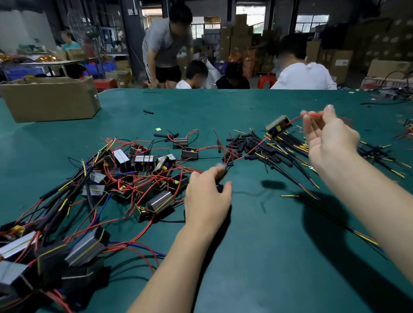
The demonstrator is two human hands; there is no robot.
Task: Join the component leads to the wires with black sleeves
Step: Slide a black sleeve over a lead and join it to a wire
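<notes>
Green table (pixel 264 253) carries, from the left, a tangle of components (pixel 124 174), the left hand (pixel 206 198) pinching a small blurred part, black sleeves (pixel 248 146), and the right hand (pixel 327 136) raised, pinching a red lead (pixel 297 119) from which a component (pixel 277 124) hangs.

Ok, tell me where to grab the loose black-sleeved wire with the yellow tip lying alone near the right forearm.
Pinch the black-sleeved wire with the yellow tip on its black sleeve, mid-length, coming straight down from above. It lies flat on the green table mat apart from the pile, so both sides are free. I'd avoid the thin bare yellow end, which would likely bend. The right hand is nearest but already pinches a red lead.
</notes>
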